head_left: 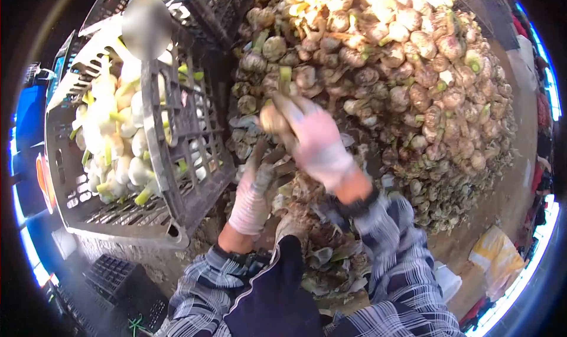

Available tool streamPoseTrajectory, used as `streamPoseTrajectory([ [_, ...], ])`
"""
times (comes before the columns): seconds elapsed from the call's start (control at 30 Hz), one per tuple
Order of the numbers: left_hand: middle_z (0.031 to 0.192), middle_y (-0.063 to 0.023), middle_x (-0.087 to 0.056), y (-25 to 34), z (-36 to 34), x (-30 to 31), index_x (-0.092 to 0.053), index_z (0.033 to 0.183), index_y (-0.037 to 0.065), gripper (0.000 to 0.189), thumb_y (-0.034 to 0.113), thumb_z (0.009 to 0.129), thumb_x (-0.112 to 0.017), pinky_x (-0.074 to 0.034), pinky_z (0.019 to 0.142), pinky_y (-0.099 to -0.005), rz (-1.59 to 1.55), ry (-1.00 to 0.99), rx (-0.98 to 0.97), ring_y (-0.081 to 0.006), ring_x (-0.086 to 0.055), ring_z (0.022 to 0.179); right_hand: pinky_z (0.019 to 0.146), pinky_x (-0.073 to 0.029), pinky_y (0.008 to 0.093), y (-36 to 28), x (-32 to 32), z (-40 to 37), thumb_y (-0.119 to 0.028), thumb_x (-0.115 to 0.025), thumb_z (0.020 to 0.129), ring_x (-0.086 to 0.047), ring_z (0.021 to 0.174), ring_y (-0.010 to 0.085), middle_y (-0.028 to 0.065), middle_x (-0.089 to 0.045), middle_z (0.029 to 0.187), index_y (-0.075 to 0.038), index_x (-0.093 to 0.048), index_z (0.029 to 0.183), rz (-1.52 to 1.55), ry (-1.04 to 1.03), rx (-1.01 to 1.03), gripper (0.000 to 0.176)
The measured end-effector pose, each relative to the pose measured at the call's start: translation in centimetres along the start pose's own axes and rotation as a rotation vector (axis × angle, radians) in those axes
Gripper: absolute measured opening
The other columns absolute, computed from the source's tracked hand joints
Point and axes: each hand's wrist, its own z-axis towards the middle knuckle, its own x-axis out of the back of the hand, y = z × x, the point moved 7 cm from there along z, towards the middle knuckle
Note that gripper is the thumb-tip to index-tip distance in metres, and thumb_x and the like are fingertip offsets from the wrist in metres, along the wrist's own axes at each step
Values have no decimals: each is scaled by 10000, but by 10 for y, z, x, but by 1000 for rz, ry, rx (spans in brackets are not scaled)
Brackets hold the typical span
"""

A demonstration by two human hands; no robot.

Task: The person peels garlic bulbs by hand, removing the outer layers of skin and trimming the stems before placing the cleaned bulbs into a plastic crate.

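Note:
My right hand (318,137), in a dirty white-and-pink glove, is closed around a garlic bulb (272,120), with a short green stem (285,75) showing above the fingers. Just below it and to the left is my left hand (257,182), gloved the same way, its fingers apart and nothing visible between them. Behind both hands rises a big heap of unpeeled garlic (407,95), brownish, many bulbs with cut stems. Loose skins and leaf scraps (331,260) lie beneath my wrists.
A grey plastic crate (195,219) at the left holds clean white garlic (121,142) with green stems. Another crate (207,12) stands behind it. A black crate (112,278) sits lower left. A yellow-and-white bag (497,257) lies at the right.

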Motion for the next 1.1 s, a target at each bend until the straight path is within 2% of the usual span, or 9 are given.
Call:
streamPoseTrajectory([
  [0.13, 1254, -118, -572, -9, -3, -3, -370, 1422, -14, 809, 316, 815, -792, -500, 950, -341, -195, -130, 0, -214, -591, 1139, 983, -499, 404, -32, 16, -93, 54, -603, 786, -636, 1110, 350, 218, -591, 1301, -15, -561, 1311, 343, 17, -212, 532],
  [0.2, 1236, -110, -583, -8, -12, -6, -395, 1404, -11, 807, 249, 773, -825, -510, 940, -352, -106, -85, -57, -226, -604, 1120, 1015, -474, 341, -8, 20, -129, -13, -666, 848, -593, 1185, 228, 152, -629, 1288, 44, -542, 1331, 924, 253, -719, 502],
  [0.33, 1244, -146, -598, 21, -24, -27, -487, 1331, -18, 761, 187, 705, -869, -464, 1008, -354, 1023, 24, -182, -240, -583, 1160, 903, -511, 395, -35, 42, -125, -78, -645, 858, -623, 1021, 279, 146, -684, 1053, 15, -615, 1219, 592, -18, -792, 373],
  [0.5, 1304, -194, -577, 8, -33, -38, -490, 1354, -27, 761, 20, 669, -817, -428, 1055, -399, 1023, 5, -516, -316, -559, 1208, 788, -495, 448, 6, -41, -174, -172, -636, 801, -617, 872, 337, 194, -637, 874, -23, -655, 1008, -148, -252, -363, 255],
  [0.6, 1347, -242, -527, -11, -25, -10, -470, 1376, -6, 776, 47, 671, -790, -392, 1094, -442, 1259, -81, -722, -405, -486, 1285, 751, -507, 411, 9, -39, -183, -217, -678, 848, -626, 910, 262, 118, -651, 1049, -49, -640, 1125, 1157, -106, -1019, 327],
  [0.67, 1366, -234, -515, -17, -25, -2, -451, 1380, -11, 761, 59, 695, -774, -442, 1053, -434, 1273, -137, -813, -387, -541, 1227, 727, -515, 386, -4, -40, -189, -247, -707, 879, -632, 935, 213, 67, -660, 1165, -65, -631, 1203, 1318, -79, -1207, 379],
  [0.77, 1237, -228, -618, 22, -59, -58, -575, 1295, -14, 589, 133, 763, -780, -466, 1007, -443, 1320, -162, -805, -386, -595, 1140, 652, -421, 388, 2, -38, -190, -237, -539, 931, -522, 703, 265, 87, -542, 824, -99, -584, 1156, 123, -37, -385, 267],
  [1.0, 1218, -223, -632, 21, -73, -62, -564, 1298, -21, 728, 167, 663, -866, -473, 993, -419, 1176, -235, -620, -371, -604, 1137, 598, -376, 413, -9, -33, -206, -160, -506, 927, -488, 607, 293, 78, -410, 573, -68, -525, 777, -204, -68, -84, 177],
  [1.1, 1210, -230, -638, 15, -75, -59, -557, 1300, -22, 773, 210, 641, -888, -493, 947, -413, 1043, -222, -416, -347, -627, 1102, 588, -412, 447, -17, 4, -203, -137, -573, 889, -525, 631, 355, 126, -483, 612, -28, -538, 833, 51, -63, -383, 127],
])
